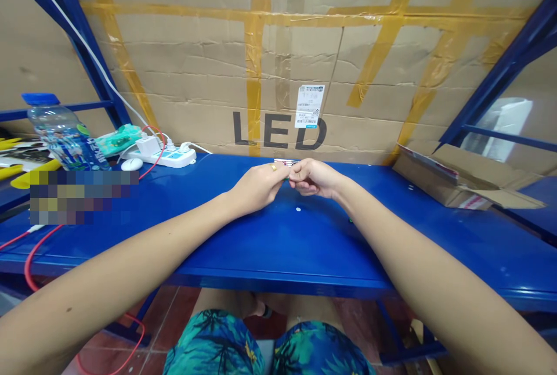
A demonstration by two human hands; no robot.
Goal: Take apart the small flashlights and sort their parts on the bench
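Above the far middle of the blue table (261,253), my left hand (258,188) and my right hand (315,177) meet fingertip to fingertip. Both are closed in a pinch. A speck of green shows between the fingertips, too small and too covered to name. My left hand wears a gold-coloured ring (274,168). Just behind the fingers lie some small white and red striped pieces (285,162), partly hidden by the hands. A small white round spot (298,209) is on the tabletop below the hands.
A power strip (174,156) with plugs, a water bottle (67,134) and a red cable (37,253) are at the left. An opened cardboard box (461,183) lies at the right. A large taped carton (195,73) marked LED stands along the back.
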